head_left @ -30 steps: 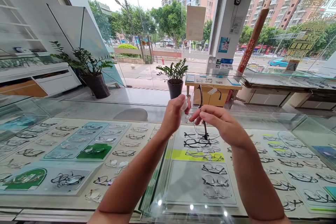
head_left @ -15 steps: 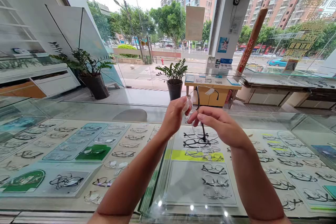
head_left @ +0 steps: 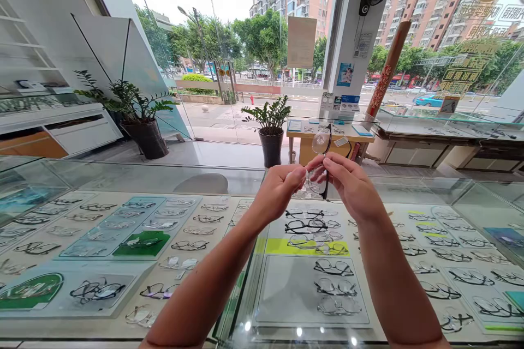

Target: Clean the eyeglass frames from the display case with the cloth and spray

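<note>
Hands up a touch since a second ago; glasses [head_left: 321, 143] now tipped lens-up. Left hand [head_left: 280, 192] pinches lens rim, right hand [head_left: 352, 188] grips frame. Glasses in mid-air over far edge of glass counter [head_left: 135, 174]. Best done, I'd say: light pressure, frame braced close to lens.

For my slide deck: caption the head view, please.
Left hand and right hand hold black-framed glasses up over a glass display counter of eyewear.
</note>
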`<state>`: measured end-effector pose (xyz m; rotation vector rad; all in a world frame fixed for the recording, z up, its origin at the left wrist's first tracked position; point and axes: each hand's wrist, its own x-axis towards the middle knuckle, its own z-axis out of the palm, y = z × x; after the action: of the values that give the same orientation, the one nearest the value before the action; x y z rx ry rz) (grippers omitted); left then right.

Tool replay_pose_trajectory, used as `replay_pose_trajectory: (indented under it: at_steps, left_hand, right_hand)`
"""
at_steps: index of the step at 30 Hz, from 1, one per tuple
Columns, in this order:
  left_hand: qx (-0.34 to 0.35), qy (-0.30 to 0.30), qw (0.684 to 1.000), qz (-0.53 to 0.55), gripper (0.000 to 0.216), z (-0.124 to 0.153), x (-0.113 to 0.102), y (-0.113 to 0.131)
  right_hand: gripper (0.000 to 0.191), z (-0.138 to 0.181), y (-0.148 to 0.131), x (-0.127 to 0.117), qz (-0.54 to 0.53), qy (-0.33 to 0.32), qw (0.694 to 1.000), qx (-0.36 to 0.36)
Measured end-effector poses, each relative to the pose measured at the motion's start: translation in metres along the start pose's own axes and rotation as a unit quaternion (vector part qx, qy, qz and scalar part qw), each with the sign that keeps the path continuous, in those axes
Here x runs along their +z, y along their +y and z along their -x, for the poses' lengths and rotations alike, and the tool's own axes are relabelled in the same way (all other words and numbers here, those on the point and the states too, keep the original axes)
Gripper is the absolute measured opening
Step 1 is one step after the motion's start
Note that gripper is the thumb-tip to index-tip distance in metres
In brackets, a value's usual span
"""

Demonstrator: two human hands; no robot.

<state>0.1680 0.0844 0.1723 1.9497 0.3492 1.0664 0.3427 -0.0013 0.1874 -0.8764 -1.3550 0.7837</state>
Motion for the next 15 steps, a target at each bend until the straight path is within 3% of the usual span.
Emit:
replay_pose_trajectory:
  at_steps: [4,8,12,15]
  left_hand:
    - [0.009,-0.007,1.0,0.0,0.07,0.0,-0.002,-0.002]
    - [0.025,0.077,0.997,0.01,0.069,-0.01,-0.013,-0.015]
    - [0.008,0.237,0.971,0.015,0.041,-0.033,-0.034,-0.069]
    - [-0.073,0.33,0.941,-0.023,0.013,-0.043,-0.052,-0.13]
  right_hand:
    - [0.025,0.001,-0.001,0.001,-0.001,0.007,1.0,-0.002]
    - [0.025,0.002,-0.004,0.001,-0.007,0.016,1.0,-0.001]
    - [0.023,0.003,-0.006,0.002,-0.012,0.023,1.0,-0.005]
    - [0.024,0.003,-0.007,0.001,-0.004,0.023,1.0,-0.006]
